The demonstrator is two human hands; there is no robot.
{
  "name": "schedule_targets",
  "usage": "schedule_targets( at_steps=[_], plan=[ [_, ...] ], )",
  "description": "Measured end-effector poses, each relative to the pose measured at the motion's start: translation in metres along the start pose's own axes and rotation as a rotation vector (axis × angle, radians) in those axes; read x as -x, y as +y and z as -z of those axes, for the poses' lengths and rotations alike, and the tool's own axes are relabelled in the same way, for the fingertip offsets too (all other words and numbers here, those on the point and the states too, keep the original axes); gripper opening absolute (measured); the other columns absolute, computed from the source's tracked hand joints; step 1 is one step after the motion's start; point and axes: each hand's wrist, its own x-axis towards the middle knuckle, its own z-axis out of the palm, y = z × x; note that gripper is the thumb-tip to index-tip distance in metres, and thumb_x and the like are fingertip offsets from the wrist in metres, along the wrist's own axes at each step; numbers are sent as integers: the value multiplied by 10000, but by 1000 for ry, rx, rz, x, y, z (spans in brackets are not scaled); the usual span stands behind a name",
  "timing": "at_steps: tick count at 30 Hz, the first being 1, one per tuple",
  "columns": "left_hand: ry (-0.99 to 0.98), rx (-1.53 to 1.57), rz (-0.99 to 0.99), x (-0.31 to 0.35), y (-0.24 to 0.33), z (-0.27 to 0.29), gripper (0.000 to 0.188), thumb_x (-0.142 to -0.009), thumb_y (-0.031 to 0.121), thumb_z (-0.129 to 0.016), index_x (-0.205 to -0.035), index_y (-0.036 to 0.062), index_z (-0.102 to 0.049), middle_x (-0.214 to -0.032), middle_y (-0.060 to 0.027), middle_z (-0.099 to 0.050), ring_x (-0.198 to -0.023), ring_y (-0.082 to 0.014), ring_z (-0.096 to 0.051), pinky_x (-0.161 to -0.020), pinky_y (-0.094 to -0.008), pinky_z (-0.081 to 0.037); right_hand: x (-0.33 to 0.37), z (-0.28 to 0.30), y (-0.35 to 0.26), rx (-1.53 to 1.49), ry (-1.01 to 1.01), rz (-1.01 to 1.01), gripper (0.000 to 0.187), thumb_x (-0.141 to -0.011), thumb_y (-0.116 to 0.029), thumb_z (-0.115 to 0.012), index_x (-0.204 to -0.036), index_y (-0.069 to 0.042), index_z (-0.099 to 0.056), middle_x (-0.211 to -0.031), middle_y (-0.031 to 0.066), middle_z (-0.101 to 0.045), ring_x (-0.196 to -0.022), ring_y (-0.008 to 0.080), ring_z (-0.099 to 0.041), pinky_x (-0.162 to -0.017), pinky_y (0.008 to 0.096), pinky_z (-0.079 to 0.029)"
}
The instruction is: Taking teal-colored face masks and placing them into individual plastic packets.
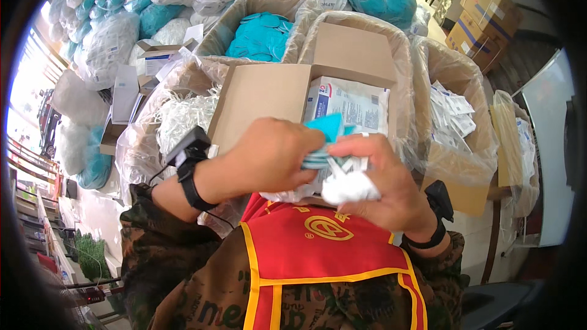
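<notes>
My left hand (275, 153) is closed round a small stack of flat teal pieces (327, 125), held above an open cardboard carton. Close beside it, my right hand (388, 177) has its fingers curled round a soft white bundle (348, 188), blurred by motion; thin white strips (336, 165) show between the two hands. Whether the right fingertips also touch the teal pieces, I cannot tell. Under and beyond my hands, the carton (263, 95) with raised flaps contains white plastic packages (358, 104) with blue print.
Plastic-lined boxes stand around: teal pieces (260, 36) at the back, white strips (186, 116) at left, small white packets (449, 110) at right. Filled plastic bags (110, 49) are piled at the far left. Brown cartons (483, 21) are stacked at the far right.
</notes>
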Motion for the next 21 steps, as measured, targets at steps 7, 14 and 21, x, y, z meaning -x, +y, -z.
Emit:
schedule_targets(
  at_steps=[7,14,21],
  plan=[
    [-388,115,-344,20,10,3,383,-712,324,-745,-998,123,-590,-774,-38,-566,-723,-267,-609,-589,-402,-463,9,-10,-31,-232,-498,95,280,-899,-283,-656,-885,-23,-552,-818,123,-504,-829,304,-519,-825,422,-377],
    [-94,-40,11,68,-42,42,282,-664,190,-787,-723,65,-541,-651,-87,-523,-560,-286,-527,-548,-367,-424,58,50,-44,-701,-8,-653,260,-912,-186,-650,-1065,7,-566,-863,146,-663,-697,195,-636,-631,293,-489],
    [417,652,239,19,-29,-1,256,-816,160,-774,-852,21,-563,-721,-5,-496,-724,-58,-463,-609,-255,-401,9,21,34,-672,245,-723,395,-831,-111,-695,-1179,8,-551,-772,46,-611,-591,86,-543,-524,223,-414]
  ],
)
